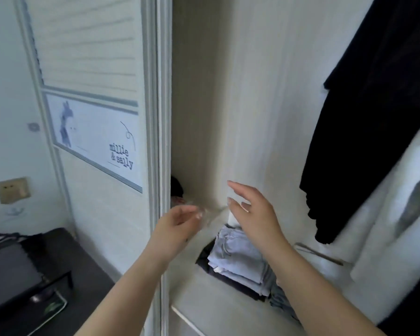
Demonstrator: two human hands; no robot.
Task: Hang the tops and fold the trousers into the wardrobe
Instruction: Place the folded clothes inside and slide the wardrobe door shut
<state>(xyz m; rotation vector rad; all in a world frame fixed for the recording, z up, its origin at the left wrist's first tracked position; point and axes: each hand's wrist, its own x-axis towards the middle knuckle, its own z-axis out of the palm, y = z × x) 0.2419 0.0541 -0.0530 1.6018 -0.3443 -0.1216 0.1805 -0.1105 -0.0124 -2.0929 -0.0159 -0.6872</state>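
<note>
- Head view, item one: our left hand point(177, 223), fingers loosely curled, holding nothing we can make out; blur hides the fingertips.
- Our right hand point(251, 209): fingers spread and relaxed, empty, above the folded stack.
- Folded trousers point(238, 260): pale blue-grey pile on the wardrobe shelf point(204, 301), dark garments beneath it.
- Black top point(364, 122): hanging at right inside the wardrobe.
- White garment point(386, 207): hanging just beside the black top.
</note>
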